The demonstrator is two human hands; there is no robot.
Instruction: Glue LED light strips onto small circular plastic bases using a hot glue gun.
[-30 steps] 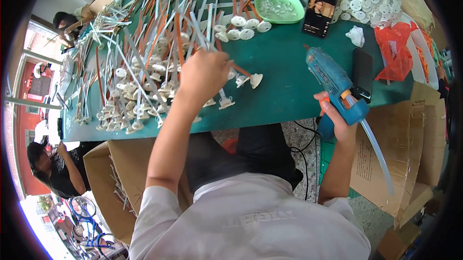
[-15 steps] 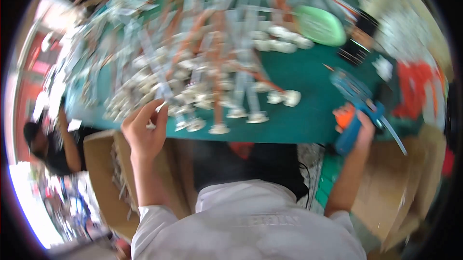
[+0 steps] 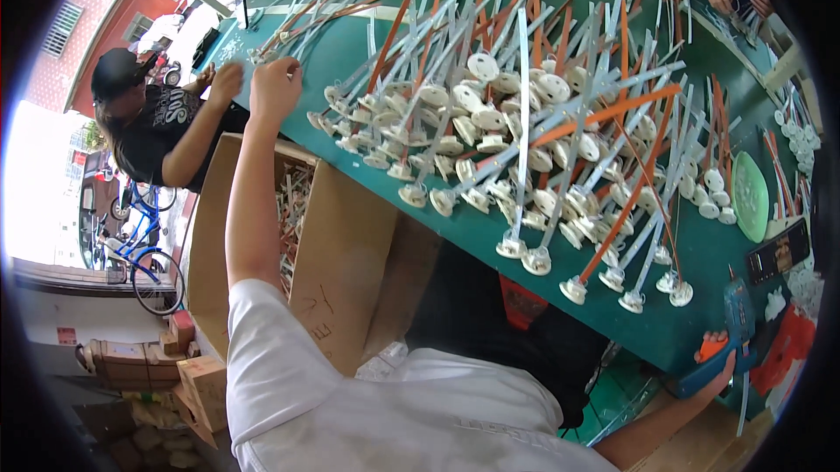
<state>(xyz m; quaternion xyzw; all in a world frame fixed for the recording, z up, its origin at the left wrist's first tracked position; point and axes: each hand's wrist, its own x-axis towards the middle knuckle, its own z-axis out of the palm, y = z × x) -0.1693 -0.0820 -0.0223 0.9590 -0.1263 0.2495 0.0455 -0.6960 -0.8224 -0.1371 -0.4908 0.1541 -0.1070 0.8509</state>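
Observation:
My right hand (image 3: 718, 365) grips a blue glue gun (image 3: 740, 314) by its handle, the fingers around the orange trigger. The gun's nozzle points away from me, and a pale glue stick hangs from its rear. My left hand (image 3: 275, 90) is stretched far to the left over the table, its fingers curled in; what they hold, if anything, I cannot make out. Past it lie loose grey and orange strips (image 3: 328, 21). In the middle, a heap of white round discs (image 3: 477, 109) with long grey and orange strips attached spreads between my hands.
The green table (image 3: 398, 227) carries a light green dish (image 3: 750, 196) and a phone (image 3: 778, 251) at right. A cardboard box (image 3: 337, 262) of strips stands by the left edge. A co-worker in black (image 3: 162, 126) sits at left; another person's hands (image 3: 731, 0) show at far right.
My view has swung left. My left hand has moved from beside the heap of discs out to the far left. My right hand still holds the glue gun.

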